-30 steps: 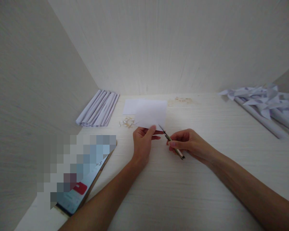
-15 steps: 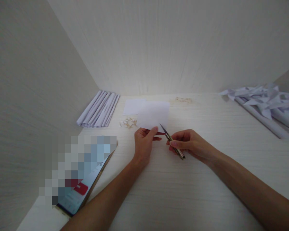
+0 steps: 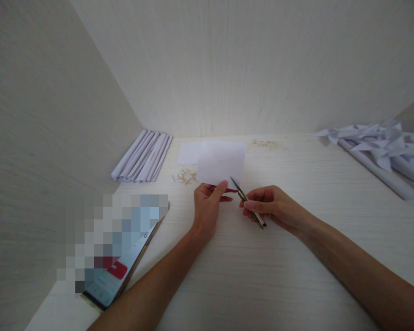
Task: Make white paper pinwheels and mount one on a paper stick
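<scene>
My left hand (image 3: 209, 204) pinches the near edge of a white sheet of paper (image 3: 221, 162), holding it up over the table. My right hand (image 3: 272, 207) is closed around small scissors (image 3: 247, 202); their blades point up and left, and the tips meet the paper's lower right edge. A second white sheet (image 3: 188, 152) lies flat on the table behind the held one.
A row of rolled paper tubes (image 3: 143, 156) lies at the back left. Small tan bits (image 3: 185, 176) are scattered by the sheets. Folded paper pinwheels (image 3: 379, 142) on tubes pile at the right. A phone (image 3: 119, 257) leans at the near left. Walls close in left and behind.
The held sheet and both hands have shifted slightly right and up. The scissor tips stay at the paper's lower right edge.
</scene>
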A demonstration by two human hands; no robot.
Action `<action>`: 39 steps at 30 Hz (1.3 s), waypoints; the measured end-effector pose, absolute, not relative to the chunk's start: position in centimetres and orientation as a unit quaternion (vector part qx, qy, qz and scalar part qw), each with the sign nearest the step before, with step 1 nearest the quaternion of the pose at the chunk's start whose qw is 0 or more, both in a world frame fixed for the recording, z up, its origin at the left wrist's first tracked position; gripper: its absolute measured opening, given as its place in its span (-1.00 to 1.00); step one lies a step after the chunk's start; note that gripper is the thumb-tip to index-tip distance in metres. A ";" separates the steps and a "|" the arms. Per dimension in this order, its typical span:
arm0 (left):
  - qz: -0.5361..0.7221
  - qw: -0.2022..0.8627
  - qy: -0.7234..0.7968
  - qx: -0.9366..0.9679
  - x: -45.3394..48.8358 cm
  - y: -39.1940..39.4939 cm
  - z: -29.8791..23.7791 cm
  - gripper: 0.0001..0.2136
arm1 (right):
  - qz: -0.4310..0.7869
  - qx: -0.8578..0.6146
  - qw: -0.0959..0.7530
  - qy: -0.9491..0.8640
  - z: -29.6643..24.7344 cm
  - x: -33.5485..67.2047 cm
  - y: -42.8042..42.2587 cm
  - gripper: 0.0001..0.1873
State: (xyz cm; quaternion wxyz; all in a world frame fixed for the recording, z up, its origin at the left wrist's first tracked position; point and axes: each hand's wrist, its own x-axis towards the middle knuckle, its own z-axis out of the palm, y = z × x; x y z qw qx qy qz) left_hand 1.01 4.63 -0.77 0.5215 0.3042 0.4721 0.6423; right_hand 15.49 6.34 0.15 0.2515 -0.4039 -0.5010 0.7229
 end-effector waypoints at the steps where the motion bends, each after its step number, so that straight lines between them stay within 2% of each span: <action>1: 0.642 0.521 0.472 0.306 1.0 4.6 -0.8 -0.85 | 0.724 -0.405 0.252 -0.499 0.2 15.5 6.3 -0.74; 39: 0.626 0.550 0.463 0.302 1.3 4.6 -0.7 -0.89 | 0.726 -0.406 0.272 -0.484 -0.2 15.5 6.4 -0.75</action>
